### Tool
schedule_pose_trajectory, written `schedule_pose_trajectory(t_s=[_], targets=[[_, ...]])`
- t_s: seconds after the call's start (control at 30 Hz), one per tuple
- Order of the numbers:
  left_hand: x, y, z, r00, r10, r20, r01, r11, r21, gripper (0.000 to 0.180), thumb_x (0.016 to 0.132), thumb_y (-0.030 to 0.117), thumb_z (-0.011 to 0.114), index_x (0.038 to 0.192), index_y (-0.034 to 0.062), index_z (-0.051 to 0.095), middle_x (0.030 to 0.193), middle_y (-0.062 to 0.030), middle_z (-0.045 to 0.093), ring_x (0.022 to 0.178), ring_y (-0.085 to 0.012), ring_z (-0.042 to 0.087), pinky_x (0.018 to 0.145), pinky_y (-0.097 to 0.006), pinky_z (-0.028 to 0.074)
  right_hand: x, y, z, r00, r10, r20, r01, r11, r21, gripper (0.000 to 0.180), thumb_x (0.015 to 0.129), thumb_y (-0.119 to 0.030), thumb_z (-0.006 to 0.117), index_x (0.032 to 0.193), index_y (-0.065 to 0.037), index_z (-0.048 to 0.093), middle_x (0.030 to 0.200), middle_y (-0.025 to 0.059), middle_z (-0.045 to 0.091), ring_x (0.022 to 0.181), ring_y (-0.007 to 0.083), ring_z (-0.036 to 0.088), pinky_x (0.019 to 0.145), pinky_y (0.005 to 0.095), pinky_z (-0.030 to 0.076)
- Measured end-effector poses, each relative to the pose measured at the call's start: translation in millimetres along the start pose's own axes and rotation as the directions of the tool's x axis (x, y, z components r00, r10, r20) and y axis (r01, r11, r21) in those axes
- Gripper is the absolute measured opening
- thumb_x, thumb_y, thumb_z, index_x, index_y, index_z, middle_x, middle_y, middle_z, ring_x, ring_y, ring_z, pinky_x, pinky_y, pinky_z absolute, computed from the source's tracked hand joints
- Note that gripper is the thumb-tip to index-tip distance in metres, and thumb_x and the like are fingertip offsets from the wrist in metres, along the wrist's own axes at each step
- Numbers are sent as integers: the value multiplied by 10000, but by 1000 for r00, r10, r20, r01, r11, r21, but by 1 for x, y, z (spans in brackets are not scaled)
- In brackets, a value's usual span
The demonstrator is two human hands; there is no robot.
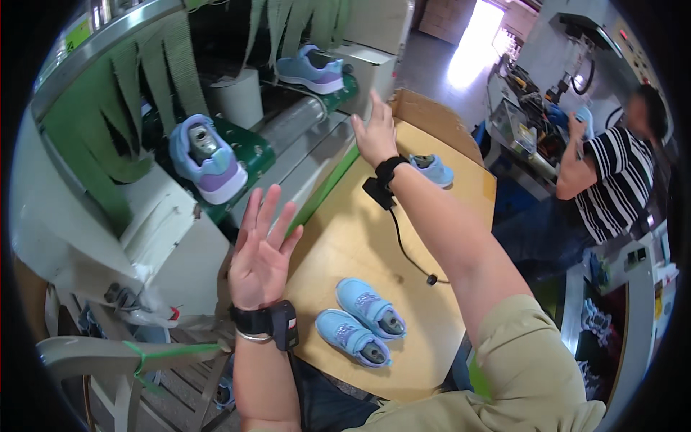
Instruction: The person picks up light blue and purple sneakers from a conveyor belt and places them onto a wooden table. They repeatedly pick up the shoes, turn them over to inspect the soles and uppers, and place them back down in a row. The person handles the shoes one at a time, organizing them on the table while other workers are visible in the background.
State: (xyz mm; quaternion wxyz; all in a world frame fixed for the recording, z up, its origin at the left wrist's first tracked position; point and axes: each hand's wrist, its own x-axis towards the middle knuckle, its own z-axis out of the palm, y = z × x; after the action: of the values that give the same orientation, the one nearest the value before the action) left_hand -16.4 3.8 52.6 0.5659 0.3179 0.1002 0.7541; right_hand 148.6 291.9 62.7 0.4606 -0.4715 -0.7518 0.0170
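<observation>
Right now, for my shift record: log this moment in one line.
left hand: raised, open, empty | right hand: raised, open, empty | two blue shoes on yellow table

two shoes on table

We see a person in a striped shirt at the right, a grey plastic chair at lower left, and green strip curtains overhead.
</observation>
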Motion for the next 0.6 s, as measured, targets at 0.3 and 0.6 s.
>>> schedule_pose_trajectory(t_s=[0.3, 0.6], targets=[[-1, -7, 0, 996, -84, -4, 84, 996, -21, 603, 1002, 210, 476, 1528, 67, 219, 1551, -166, 292, 1350, -322, 426, 1081, -432, 387, -49, 139, -70, 764, 578, 287, -386, 765, -515, 600, 906, -598, 484, 1344, -194, 552, 1537, 188, 230, 1370, 452, 270, 1118, 565, 235], [1, -14, 3, 986, -165, 19, 163, 985, 60, 621, 1009, 278, 456, 1525, 41, 205, 1540, -162, 310, 1336, -299, 441, 1080, -418, 389, -124, 138, -103, 957, 202, 207, -171, 973, -157, 579, 701, -12, 650, 1239, -82, 445, 1116, 242, 494, 1096, 416, 513, 973, 432, 444]])
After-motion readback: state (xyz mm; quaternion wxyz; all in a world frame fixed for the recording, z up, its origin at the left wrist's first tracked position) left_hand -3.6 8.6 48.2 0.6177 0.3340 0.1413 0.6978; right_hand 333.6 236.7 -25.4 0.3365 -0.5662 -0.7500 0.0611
